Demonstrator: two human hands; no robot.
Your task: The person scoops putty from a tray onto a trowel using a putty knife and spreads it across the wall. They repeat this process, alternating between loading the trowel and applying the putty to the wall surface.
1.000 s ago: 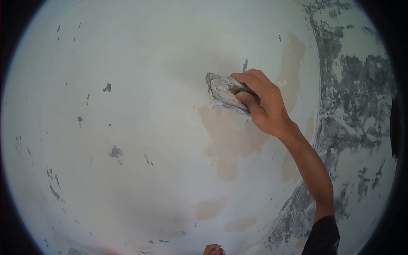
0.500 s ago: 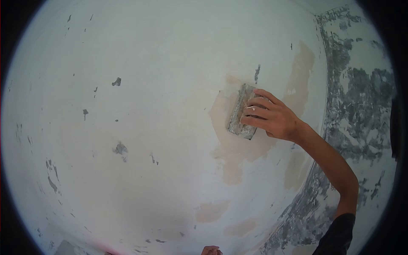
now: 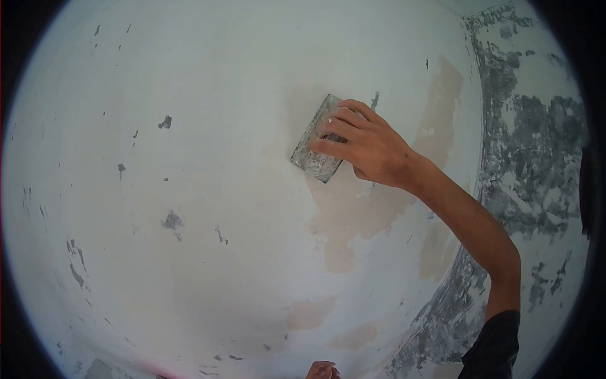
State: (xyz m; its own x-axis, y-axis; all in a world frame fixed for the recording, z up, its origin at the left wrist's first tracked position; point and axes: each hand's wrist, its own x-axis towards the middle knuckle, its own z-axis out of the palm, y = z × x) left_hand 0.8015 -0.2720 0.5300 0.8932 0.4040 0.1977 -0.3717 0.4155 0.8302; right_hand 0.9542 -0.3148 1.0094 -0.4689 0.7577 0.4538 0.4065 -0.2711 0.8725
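Note:
My right hand (image 3: 379,151) is wrapped around a dusty grey hand sander (image 3: 308,143), a rectangular sanding block held at a slant with its face against the white plastered wall (image 3: 221,126). White dust marks the fingers. Just below and right of the block lies a beige patch (image 3: 360,211) on the wall. At the bottom edge, only part of my left hand (image 3: 323,371) shows, its fingers curled in; whether anything is inside them is hidden.
To the right, past the room's corner, a second wall (image 3: 536,158) has rough grey and white areas. Dark chips (image 3: 172,221) and small marks dot the left of the white wall. More beige patches (image 3: 311,313) lie low and right.
My right hand has slid the hand sander up and to the left across the wall, off much of the beige patch. My left hand has shifted slightly right and up in view.

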